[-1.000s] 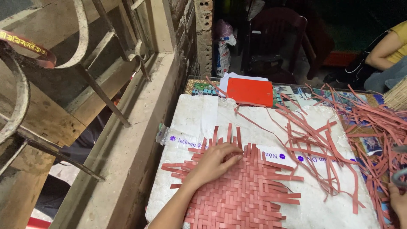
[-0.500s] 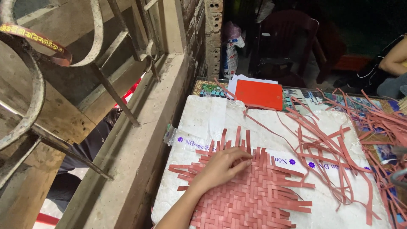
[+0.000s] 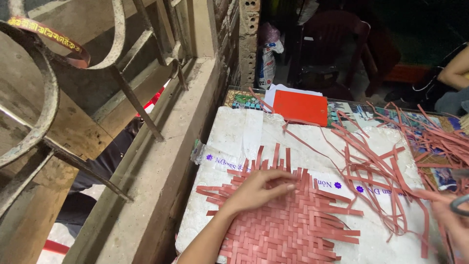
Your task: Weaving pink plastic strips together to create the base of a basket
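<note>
Head view, looking down on a woven mat (image 3: 288,230) of thin red-pink strips, lying lower centre of the frame on a white foam board (image 3: 239,132).

Left hand (image 3: 256,190) resting flat on the mat's upper left part, fingers spread and extended, pressing down, not clenched round anything. Fingertips reaching toward the free strip ends sticking up along the top edge.

Right hand (image 3: 454,225) showing only partly at the lower right edge, blurred; seemingly touching a loose strip and a grey ring-shaped object, possibly a scissor handle. Grip impossible to tell.

Loose strips (image 3: 391,151) sprawling in a tangle across the right half of the board, several curling upward. Red card sheet (image 3: 300,107) lying at upper centre, on white paper. Concrete ledge (image 3: 156,161) and rusty metal grille (image 3: 49,98) filling the left of the frame. Another person's arm (image 3: 454,71) showing upper right.

Handling judgement: mat looking very light, thin and flexible, holding together only by friction between strips, so liable to loosen or slide at the unwoven fringe. Strips looking creasable and easily torn. Best holding by flat palm pressure on the woven centre; single strips best pinching near their free ends, not pulling sideways.
</note>
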